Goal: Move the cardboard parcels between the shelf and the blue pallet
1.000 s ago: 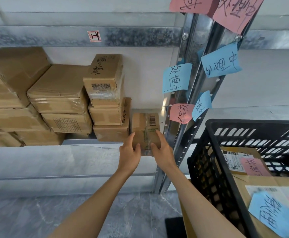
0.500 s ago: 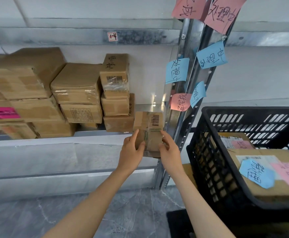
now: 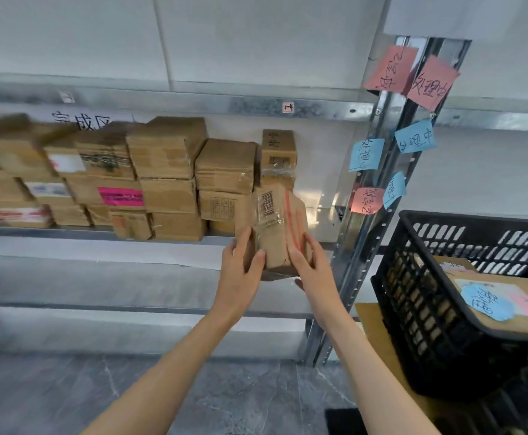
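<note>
Both hands gripped one parcel (image 3: pixel 277 227), the left hand (image 3: pixel 237 277) curled round its left side and the right hand (image 3: pixel 311 271) round its right. It was tilted, in front of the right end of the steel shelf (image 3: pixel 68 233). Stacked parcels (image 3: pixel 165 158) filled the shelf to the left, blurred at the far end. Pink and blue notes (image 3: pixel 415 141) hung on the upright (image 3: pixel 379 196). A black crate (image 3: pixel 429 324) holding a labelled box stood to the right. The wall (image 3: pixel 256 36) was white and the floor (image 3: pixel 68 394) grey marble.
</note>
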